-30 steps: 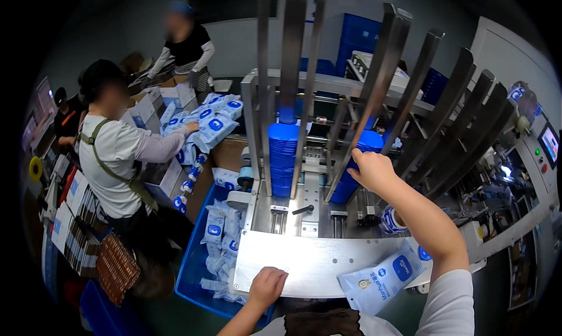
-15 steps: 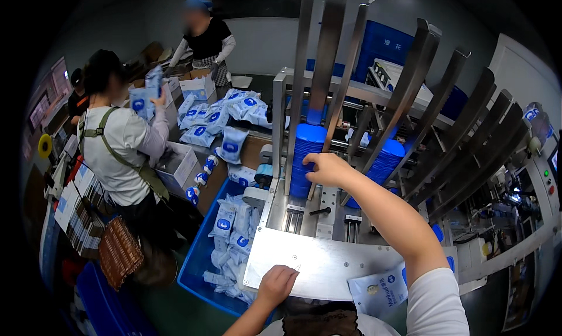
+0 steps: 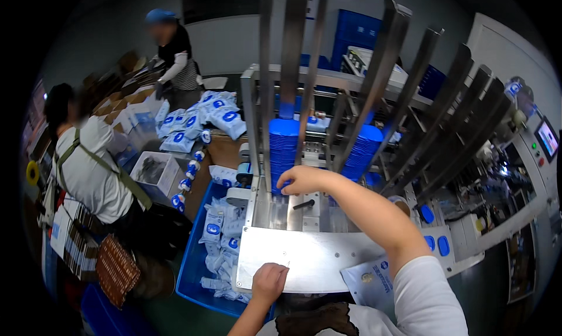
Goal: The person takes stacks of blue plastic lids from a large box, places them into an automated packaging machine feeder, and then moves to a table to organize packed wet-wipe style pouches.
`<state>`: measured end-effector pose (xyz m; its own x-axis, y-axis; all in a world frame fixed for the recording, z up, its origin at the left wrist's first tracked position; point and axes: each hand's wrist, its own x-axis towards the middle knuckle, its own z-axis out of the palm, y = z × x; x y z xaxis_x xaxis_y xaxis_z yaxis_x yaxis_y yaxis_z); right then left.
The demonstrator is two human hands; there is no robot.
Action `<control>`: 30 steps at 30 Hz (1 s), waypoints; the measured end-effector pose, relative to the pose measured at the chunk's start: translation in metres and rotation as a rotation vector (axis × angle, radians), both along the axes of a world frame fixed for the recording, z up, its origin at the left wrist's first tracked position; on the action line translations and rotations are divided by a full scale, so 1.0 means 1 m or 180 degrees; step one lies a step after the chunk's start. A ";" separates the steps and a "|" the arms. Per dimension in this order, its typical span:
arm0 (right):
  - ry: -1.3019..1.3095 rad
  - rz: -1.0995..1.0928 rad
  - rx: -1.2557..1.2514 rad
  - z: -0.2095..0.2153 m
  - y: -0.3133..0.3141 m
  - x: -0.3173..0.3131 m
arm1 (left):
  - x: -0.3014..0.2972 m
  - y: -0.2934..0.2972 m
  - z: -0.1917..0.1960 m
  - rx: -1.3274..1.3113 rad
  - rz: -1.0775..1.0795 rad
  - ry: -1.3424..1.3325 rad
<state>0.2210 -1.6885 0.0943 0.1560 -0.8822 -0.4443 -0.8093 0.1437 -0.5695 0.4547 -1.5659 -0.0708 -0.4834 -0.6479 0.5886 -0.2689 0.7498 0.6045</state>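
A tall stack of blue plastic lids (image 3: 284, 142) stands between upright metal guide rails on the machine. Low on this stack is my right hand (image 3: 305, 180), its thumb and fingers bent around the edge of the lower lids. My left hand (image 3: 269, 282) rests closed at the near edge of a bare metal plate (image 3: 310, 257); a thin pale sliver shows at its fingertips, too small to name. A second stack of blue lids (image 3: 364, 151) stands in the rails to the right. Under my right arm lies a white and pale blue packet (image 3: 366, 280).
A blue bin (image 3: 190, 260) full of wipe packets stands left of the machine. More packets (image 3: 199, 119) are heaped on the table behind it. Two co-workers stand by open boxes at the left. Loose blue lids (image 3: 443, 246) lie on the machine's right side, near a lit screen (image 3: 547, 138).
My right hand has moved down the lid stack to its lower part. My left hand stays at the plate's edge. The nearer co-worker has lowered the packets. The whole view has shifted.
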 end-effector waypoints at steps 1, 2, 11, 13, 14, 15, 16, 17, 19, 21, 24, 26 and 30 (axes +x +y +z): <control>0.0009 0.0074 -0.0191 0.004 0.014 -0.012 | -0.001 0.001 0.002 -0.0010 0.0014 0.0026; 0.0097 0.0222 -0.0289 0.000 0.022 -0.039 | -0.004 0.001 0.005 -0.0021 0.0011 0.0061; 0.0601 -0.1017 -0.0724 -0.043 0.079 -0.130 | -0.008 0.003 0.008 -0.0014 -0.0115 0.0002; 0.1197 -0.0915 -0.0567 -0.050 0.073 -0.118 | -0.007 0.003 0.011 -0.0025 -0.0110 -0.0022; 0.1488 -0.0856 -0.0480 -0.056 0.069 -0.114 | -0.006 0.002 0.011 -0.0017 -0.0109 -0.0053; 0.1566 -0.0845 -0.0265 -0.072 0.069 -0.124 | -0.010 0.004 0.014 -0.0016 -0.0170 -0.0063; 0.1609 -0.1135 -0.0298 -0.084 0.071 -0.138 | -0.015 0.005 0.015 -0.0037 -0.0203 -0.0043; 0.1637 -0.1364 -0.0331 -0.084 0.066 -0.137 | -0.014 0.005 0.014 -0.0047 -0.0174 -0.0036; 0.1647 -0.1348 -0.0417 -0.087 0.071 -0.137 | -0.012 0.006 0.013 -0.0069 -0.0166 -0.0055; 0.1708 -0.1172 -0.0301 -0.084 0.073 -0.123 | -0.009 0.006 0.011 -0.0056 -0.0148 -0.0068; 0.1452 -0.1339 -0.0569 -0.077 0.075 -0.123 | -0.008 0.004 0.012 -0.0092 -0.0142 -0.0074; 0.1808 -0.1405 -0.0533 -0.084 0.076 -0.109 | 0.001 0.004 -0.008 -0.0534 -0.0014 -0.0313; 0.1619 -0.1351 -0.0271 -0.105 0.081 -0.114 | -0.006 0.002 -0.005 -0.0479 -0.0059 -0.0276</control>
